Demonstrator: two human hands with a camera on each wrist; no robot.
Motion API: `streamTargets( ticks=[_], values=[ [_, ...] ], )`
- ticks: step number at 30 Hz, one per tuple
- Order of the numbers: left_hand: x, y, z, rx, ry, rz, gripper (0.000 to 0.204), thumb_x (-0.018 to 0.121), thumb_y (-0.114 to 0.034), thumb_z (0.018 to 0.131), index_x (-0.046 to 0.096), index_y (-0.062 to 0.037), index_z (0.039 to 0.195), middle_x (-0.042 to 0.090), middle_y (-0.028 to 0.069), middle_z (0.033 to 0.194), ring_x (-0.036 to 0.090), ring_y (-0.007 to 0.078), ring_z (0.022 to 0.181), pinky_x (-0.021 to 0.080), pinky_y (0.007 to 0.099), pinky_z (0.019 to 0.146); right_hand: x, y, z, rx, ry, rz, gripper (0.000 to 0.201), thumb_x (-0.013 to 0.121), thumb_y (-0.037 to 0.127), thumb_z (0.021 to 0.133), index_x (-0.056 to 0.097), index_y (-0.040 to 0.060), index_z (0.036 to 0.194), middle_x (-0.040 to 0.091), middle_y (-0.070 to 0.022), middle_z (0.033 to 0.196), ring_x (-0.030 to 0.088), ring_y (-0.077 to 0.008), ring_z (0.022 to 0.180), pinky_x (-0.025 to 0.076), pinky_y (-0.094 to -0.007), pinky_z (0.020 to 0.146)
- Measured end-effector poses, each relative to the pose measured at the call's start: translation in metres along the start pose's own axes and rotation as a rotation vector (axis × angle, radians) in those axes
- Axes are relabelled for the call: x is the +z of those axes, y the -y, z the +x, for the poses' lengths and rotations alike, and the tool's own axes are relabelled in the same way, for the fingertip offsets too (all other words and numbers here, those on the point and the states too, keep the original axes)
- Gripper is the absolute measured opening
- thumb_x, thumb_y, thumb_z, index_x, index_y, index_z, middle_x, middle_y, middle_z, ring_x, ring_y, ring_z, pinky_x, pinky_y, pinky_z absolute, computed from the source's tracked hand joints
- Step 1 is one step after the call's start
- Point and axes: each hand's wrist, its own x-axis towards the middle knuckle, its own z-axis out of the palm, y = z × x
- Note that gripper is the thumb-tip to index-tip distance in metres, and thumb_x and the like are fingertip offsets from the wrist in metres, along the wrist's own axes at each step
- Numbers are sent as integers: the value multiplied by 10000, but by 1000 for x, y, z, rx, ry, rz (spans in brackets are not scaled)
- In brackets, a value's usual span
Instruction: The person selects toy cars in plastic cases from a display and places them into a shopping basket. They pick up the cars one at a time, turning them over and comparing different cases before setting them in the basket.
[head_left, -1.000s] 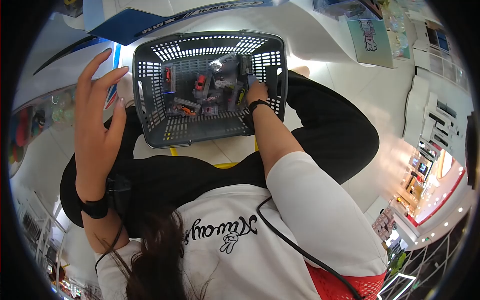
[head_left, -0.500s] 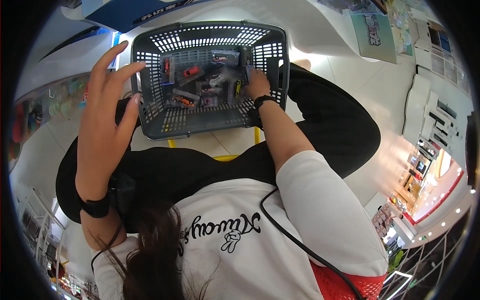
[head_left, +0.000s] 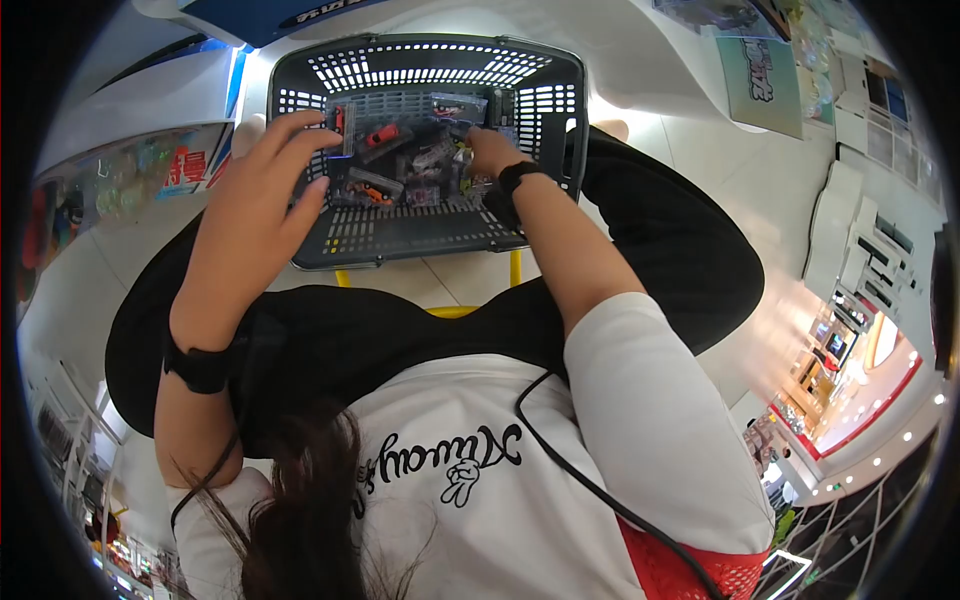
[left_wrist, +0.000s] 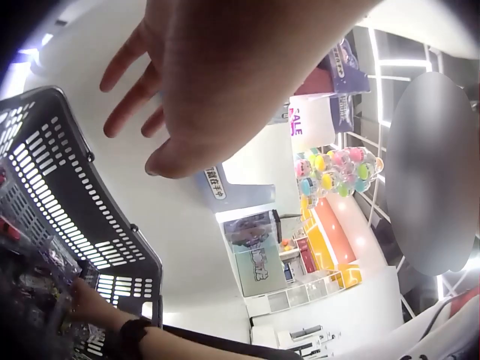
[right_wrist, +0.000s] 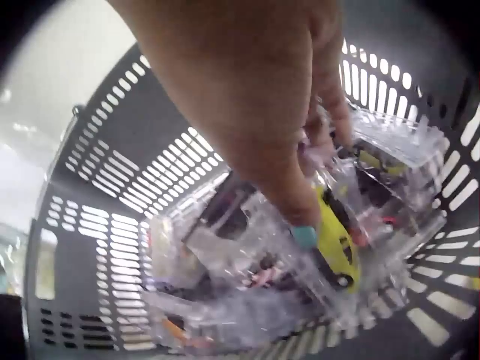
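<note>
A dark grey plastic basket (head_left: 400, 240) holds several toy cars in clear plastic packs. My right hand (head_left: 495, 155) reaches into its right side. In the right wrist view, the thumb and fingers pinch a clear pack with a yellow toy car (right_wrist: 337, 240) inside, tilted among other packs. My left hand (head_left: 250, 215), fingers spread and slightly bent, hovers over the basket's left rim and holds nothing. Nearest its fingertips is a pack with a red-orange car (head_left: 340, 122). A red car (head_left: 382, 135) and an orange car (head_left: 372, 190) lie in the middle.
Yellow legs (head_left: 515, 268) show under the basket. The person's black-trousered legs (head_left: 670, 230) spread on both sides of it. Beyond stand a white display base and a blue panel (head_left: 250, 20). A black cable (head_left: 580, 470) runs across the white shirt.
My left hand has moved right, from beside the basket to over its left rim. The right hand has shifted left from the basket's right wall toward the yellow car.
</note>
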Motion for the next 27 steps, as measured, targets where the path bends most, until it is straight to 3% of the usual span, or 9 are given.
streamTargets(
  ticks=[3, 5, 7, 9, 13, 20, 22, 25, 27],
  values=[
    [13, 7, 4, 19, 58, -49, 373, 570, -47, 838, 528, -81, 1207, 487, 99, 1304, 490, 314, 1191, 405, 374, 976, -53, 6, 1, 183, 286, 357, 372, 718, 159, 757, 596, 23, 1080, 627, -122, 1034, 614, -211, 957, 524, -322, 803],
    [24, 11, 6, 11, 78, -115, 415, 595, -54, 827, 506, -80, 1232, 482, 106, 1301, 476, 308, 1218, 396, 374, 986, -83, -4, -1, -178, 338, 365, 362, 706, 198, 791, 607, 36, 1100, 622, -87, 1060, 596, -163, 956, 520, -280, 779],
    [35, 17, 8, 30, 35, -150, 485, 625, -61, 814, 471, -84, 1274, 465, 117, 1319, 463, 300, 1241, 391, 380, 1001, -102, 3, -7, -181, 364, 665, 370, 705, 234, 816, 606, 28, 1108, 622, -78, 1062, 603, -151, 951, 523, -247, 764],
    [41, 19, 12, 22, 0, -202, 551, 649, -67, 807, 437, -91, 1314, 449, 127, 1334, 453, 292, 1256, 383, 387, 1020, -117, 32, -20, 191, 352, 1245, 399, 715, 266, 832, 592, 2, 1103, 625, -95, 1043, 636, -175, 943, 535, -224, 758],
    [46, 19, 18, -76, -17, -348, 629, 679, -82, 804, 401, -106, 1368, 441, 132, 1345, 456, 276, 1245, 391, 396, 1031, -126, 57, -20, 6, 494, 1289, 378, 680, 297, 867, 594, 6, 1091, 610, -73, 1049, 629, -167, 947, 539, -223, 747],
    [53, 43, 27, -173, -45, -296, 609, 720, -71, 763, 478, -101, 1320, 494, 110, 1291, 525, 211, 1146, 506, 330, 898, -131, 81, -30, -168, 496, 1246, 457, 666, 245, 877, 472, -25, 1190, 575, -107, 1121, 630, -182, 957, 542, -252, 769],
    [49, 41, 28, -161, -63, -256, 582, 708, -49, 758, 501, -98, 1300, 505, 110, 1277, 533, 201, 1135, 514, 325, 884, -132, 77, -35, -253, 507, 1217, 519, 646, 260, 889, 432, -26, 1265, 563, -131, 1178, 624, -209, 993, 541, -293, 815],
    [43, 32, 31, -157, -109, -184, 563, 689, -21, 751, 521, -95, 1283, 513, 108, 1266, 545, 194, 1114, 517, 323, 879, -119, 42, -17, -380, 678, 1349, 559, 609, 290, 910, 395, 24, 1354, 545, -143, 1246, 625, -236, 999, 530, -347, 836],
    [39, 28, 33, -156, -129, -190, 563, 683, -9, 745, 531, -97, 1280, 513, 101, 1265, 552, 191, 1097, 515, 319, 881, -97, 13, -2, -170, 647, 1277, 590, 614, 346, 895, 417, 40, 1358, 547, -128, 1238, 596, -214, 1072, 505, -337, 865]
  ],
)
